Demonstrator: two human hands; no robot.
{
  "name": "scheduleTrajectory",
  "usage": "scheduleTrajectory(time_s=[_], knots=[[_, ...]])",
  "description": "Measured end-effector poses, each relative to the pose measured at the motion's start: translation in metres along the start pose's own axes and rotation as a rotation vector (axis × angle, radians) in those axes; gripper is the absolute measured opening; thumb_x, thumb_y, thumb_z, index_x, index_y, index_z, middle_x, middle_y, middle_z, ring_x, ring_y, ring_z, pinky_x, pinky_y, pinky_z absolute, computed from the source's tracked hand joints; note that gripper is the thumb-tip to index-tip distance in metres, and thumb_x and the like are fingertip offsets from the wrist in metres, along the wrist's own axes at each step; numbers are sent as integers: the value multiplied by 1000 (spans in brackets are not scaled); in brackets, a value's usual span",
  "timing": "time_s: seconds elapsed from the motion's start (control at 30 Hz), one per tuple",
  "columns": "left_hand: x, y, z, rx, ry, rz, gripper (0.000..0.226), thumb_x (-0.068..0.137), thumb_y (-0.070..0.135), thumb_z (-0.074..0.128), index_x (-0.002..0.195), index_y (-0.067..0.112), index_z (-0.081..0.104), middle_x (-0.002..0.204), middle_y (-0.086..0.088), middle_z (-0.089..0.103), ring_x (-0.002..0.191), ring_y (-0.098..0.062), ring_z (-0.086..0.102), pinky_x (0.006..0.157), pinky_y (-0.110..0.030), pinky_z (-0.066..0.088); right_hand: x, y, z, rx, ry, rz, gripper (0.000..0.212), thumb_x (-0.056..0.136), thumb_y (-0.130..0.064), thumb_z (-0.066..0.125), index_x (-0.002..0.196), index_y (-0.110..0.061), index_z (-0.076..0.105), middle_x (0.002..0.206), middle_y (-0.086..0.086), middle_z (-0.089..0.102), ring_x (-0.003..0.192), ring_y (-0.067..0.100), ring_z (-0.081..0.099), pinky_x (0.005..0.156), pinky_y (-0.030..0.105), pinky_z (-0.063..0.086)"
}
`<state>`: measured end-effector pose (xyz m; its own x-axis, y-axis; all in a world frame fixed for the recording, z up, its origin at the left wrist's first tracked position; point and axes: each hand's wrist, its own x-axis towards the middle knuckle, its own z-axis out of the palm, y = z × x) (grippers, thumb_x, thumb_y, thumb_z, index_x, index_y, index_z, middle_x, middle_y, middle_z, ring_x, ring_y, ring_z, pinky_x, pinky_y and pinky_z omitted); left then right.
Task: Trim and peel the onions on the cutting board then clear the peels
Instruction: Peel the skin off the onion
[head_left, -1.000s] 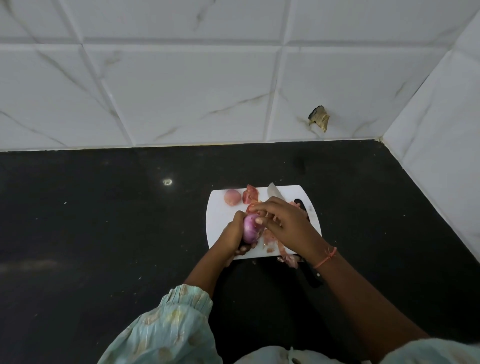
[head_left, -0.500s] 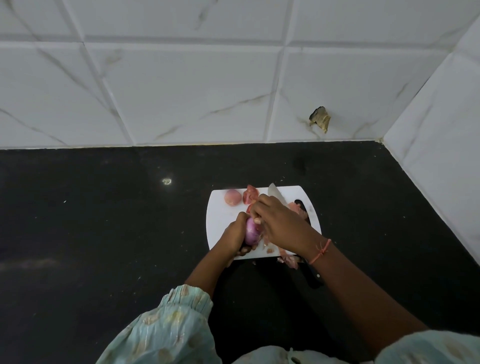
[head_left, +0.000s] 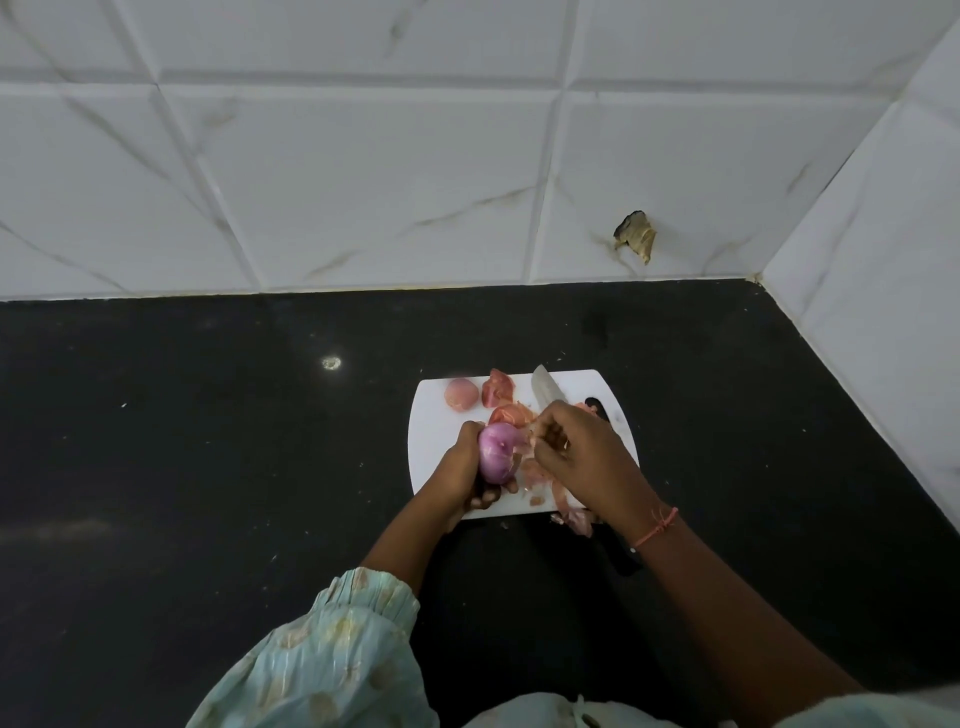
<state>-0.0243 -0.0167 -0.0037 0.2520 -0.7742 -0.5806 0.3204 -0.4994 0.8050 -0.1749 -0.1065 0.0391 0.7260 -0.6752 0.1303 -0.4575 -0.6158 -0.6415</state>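
A white cutting board (head_left: 431, 431) lies on the black counter. My left hand (head_left: 460, 467) grips a purple peeled onion (head_left: 496, 457) just above the board's near left part. My right hand (head_left: 576, 452) is beside the onion on its right, fingers curled and pinching a strip of pink peel (head_left: 524, 441) that still hangs at the onion. Another pale onion (head_left: 461, 394) sits at the board's far left corner. Loose pink peels (head_left: 498, 387) lie on the board, and more peels (head_left: 574, 517) spill over its near edge. A knife blade (head_left: 545, 389) rests on the board, partly hidden by my right hand.
The black counter (head_left: 208, 467) stretches left and right of the board. White tiled walls (head_left: 363, 182) close it at the back and right. A chipped hole (head_left: 635, 235) marks the back wall. The knife's black handle (head_left: 621, 558) pokes out under my right wrist.
My right hand has drawn rightward off the onion, pulling peel away. More of the purple onion now shows in my left hand.
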Motion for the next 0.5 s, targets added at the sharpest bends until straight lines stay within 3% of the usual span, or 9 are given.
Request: scheduleTrajectory(time_s=[0.13,0.23,0.33,0.4,0.5], knots=[[6,-4,-2,-15,19,-26,85,103,62,10,105,0,69,78,-22,70,48,-14,47,41,-20,34,3,-14,8,129,154,42,12,89,-5,61,88,-16,62,80,-10,64,76,3,61,69,23,52],[8,-4,-1,-33,33,-16,92,90,83,17,105,15,76,91,-21,75,64,-24,60,50,-25,41,3,-24,15,263,186,198,8,96,-20,56,97,-16,63,78,-12,62,72,1,60,63,15,46],[1,2,3,-69,47,28,72,99,71,24,92,22,76,71,-5,73,57,-16,61,56,-27,43,2,-25,23,323,-7,345,26,92,-49,59,98,-24,54,86,-4,62,79,7,64,59,26,55],[-2,5,5,-74,16,11,63,101,64,28,90,16,68,61,-5,62,47,-13,48,51,-25,37,2,-22,28,260,-87,313,19,96,-46,53,96,-28,49,91,-3,62,87,13,65,68,41,60],[-6,7,4,-90,-5,-23,58,101,60,33,83,14,63,58,-5,59,46,-13,43,49,-24,34,1,-20,30,214,-96,255,10,102,-33,43,94,-28,45,89,0,60,86,16,64,71,47,59]])
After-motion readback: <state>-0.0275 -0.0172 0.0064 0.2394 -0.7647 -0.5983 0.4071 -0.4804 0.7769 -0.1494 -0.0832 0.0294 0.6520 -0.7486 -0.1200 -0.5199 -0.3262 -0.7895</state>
